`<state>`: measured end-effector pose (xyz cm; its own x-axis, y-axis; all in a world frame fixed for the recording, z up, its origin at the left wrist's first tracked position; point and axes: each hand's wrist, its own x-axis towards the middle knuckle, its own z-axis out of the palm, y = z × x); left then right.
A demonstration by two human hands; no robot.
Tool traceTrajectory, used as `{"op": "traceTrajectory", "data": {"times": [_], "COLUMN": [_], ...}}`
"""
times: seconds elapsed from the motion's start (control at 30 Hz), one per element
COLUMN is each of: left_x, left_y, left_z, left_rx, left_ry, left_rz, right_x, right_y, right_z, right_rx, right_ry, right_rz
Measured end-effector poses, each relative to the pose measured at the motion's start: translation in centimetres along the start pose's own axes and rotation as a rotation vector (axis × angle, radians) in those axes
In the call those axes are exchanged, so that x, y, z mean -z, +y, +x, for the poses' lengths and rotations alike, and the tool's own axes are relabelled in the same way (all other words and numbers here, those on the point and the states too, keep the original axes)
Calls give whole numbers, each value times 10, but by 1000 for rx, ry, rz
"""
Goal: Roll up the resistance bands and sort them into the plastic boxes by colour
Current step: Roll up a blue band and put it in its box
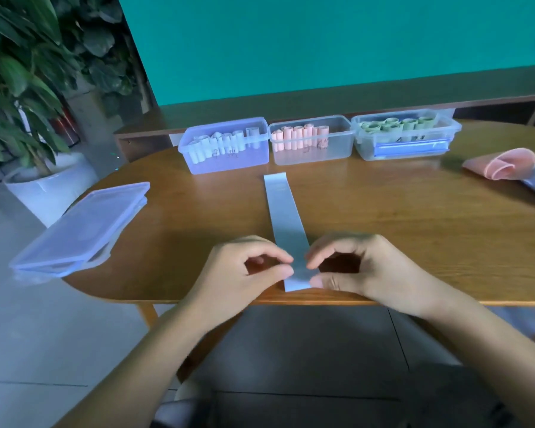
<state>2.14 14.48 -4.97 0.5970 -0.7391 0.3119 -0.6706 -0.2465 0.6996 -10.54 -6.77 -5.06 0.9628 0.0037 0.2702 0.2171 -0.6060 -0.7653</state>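
Head view shows your left hand [250, 267] and right hand [352, 267] curled, each pinching thumb and fingertips on the near end of the pale blue band [286, 217], which lies flat toward the far boxes [311, 140]

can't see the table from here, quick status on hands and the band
Both hands, left and right, pinch near end of pale blue band. Band flat on table, not yet rolled. Path to blue box clear.
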Motion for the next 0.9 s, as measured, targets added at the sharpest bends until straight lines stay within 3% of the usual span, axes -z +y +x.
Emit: {"op": "traceTrajectory", "data": {"times": [0.1,0.27,0.57,0.73,0.9], "left_x": [-5,-9,-11,-15,-10], "left_y": [3,-3,-1,-1,3], "left_z": [-15,-17,-16,-12,-8], "left_rx": [-155,-199,-163,-57,-26], "left_ry": [-75,-7,106,128,85], "left_rz": [92,156,246,282,171], "right_x": [2,1,-2,1,4], "right_y": [0,3,3,3,1], "right_z": [-2,1,6,14,19], "right_rx": [25,31,-50,-125,-163], "right_ry": [-57,-91,-59,-46,-53], "right_rz": [-17,-58,-75,-100,-87]}}
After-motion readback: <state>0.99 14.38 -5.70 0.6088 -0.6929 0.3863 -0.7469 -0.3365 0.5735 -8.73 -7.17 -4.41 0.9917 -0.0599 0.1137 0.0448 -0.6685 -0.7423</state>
